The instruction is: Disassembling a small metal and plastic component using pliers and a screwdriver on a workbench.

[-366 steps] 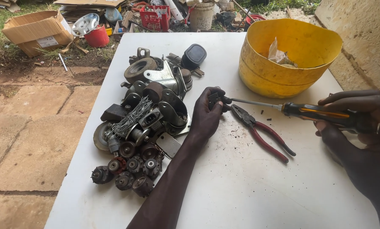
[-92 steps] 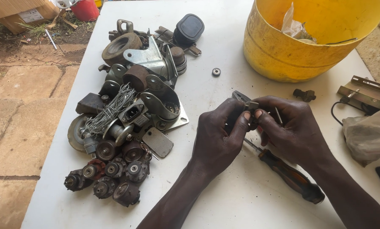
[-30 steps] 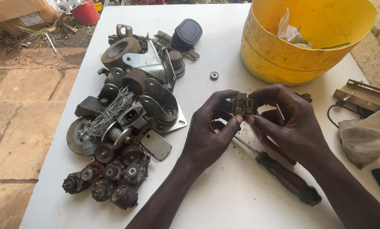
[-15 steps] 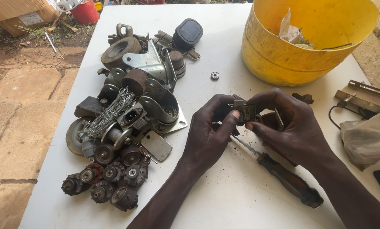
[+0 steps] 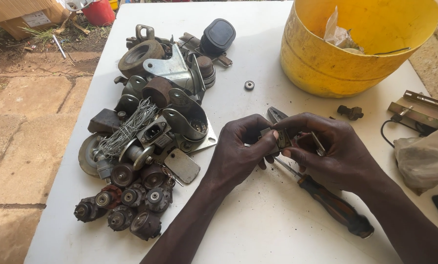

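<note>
Hands (image 5: 238,151) (image 5: 334,151) still together, each grip closed on small metal part (image 5: 279,139), barely shifted.

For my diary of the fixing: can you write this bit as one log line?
left hand + right hand: pinching small metal part | screwdriver: lying under hands | yellow bucket: behind | caster pile: left

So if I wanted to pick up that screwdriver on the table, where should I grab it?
Probably by its thick dark handle. It lies flat on the white table with the handle end pointing toward the person, clear of the right hand. Come from above on the near side; the thin metal shaft runs under the hands, so there's no room there.
</note>
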